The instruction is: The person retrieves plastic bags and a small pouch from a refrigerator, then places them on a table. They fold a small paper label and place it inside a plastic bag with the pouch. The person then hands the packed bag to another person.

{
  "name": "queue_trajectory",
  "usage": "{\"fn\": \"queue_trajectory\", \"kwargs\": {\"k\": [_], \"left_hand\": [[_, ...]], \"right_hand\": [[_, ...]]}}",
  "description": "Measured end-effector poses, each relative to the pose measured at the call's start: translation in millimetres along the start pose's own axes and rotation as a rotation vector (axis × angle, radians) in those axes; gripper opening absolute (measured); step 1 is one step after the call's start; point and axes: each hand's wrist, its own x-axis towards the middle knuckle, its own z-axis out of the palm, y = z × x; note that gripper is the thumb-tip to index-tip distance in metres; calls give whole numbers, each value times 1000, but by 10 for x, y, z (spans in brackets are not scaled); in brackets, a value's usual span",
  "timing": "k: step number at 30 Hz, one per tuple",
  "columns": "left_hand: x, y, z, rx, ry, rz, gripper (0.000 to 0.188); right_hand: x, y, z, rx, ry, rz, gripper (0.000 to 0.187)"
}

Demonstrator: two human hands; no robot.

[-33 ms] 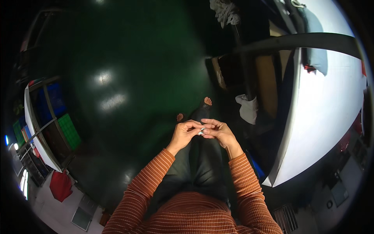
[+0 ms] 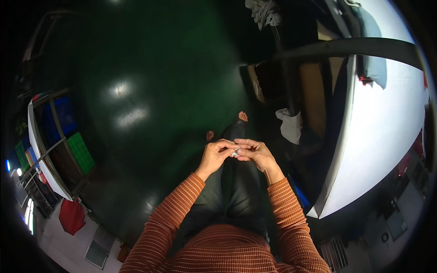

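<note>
My left hand (image 2: 213, 158) and my right hand (image 2: 257, 155) meet in front of my body, above my legs, fingertips touching. Between them is a small pale, shiny piece (image 2: 235, 154), mostly covered by the fingers; its kind cannot be made out. The left thumb and fingers are pinched at its left side. On its other side the right thumb and forefinger close on it. The remaining right fingers are bent toward the left hand.
A large white-topped table (image 2: 378, 136) stands close on my right, with grey-blue cloth (image 2: 375, 73) on it. Beneath it hangs a white cloth (image 2: 290, 126) beside boxes. At left are another white-edged table (image 2: 51, 175), a green crate (image 2: 80, 152) and a red object (image 2: 71, 217).
Hardly anything differs. The small piece and the fingertips around it have shifted very slightly; both hands stay together in the same place.
</note>
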Motion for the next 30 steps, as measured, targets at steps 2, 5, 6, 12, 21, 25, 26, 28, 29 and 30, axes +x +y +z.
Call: {"fn": "queue_trajectory", "kwargs": {"k": [2,5,6,12,21,25,26,28,29,30], "left_hand": [[148,-91,38,92,59,-10,13],[390,-288,95,330,184,171,15],[465,-343,128,348,202,177,17],[684,-238,246,587,155,208,34],[922,14,255,-655,-81,-489,35],[980,51,337,-737,-44,-437,30],[999,23,335,-735,-27,-418,29],[1008,-48,309,-701,15,-441,27],[1009,-81,293,-684,36,-451,26],[993,-106,284,-691,53,-462,24]], "right_hand": [[166,33,-92,-16,16,32,33],[381,114,-170,46,86,12,27],[457,151,-216,70,116,-17,26],[712,119,-480,-5,332,-187,16],[635,-128,-267,-985,550,-839,15],[636,-269,-188,-1184,752,-977,25],[646,-270,-197,-1278,778,-969,32],[661,-260,-193,-1346,722,-948,34],[670,-252,-200,-1380,692,-938,36],[693,-201,-257,-1333,569,-903,37]]}}
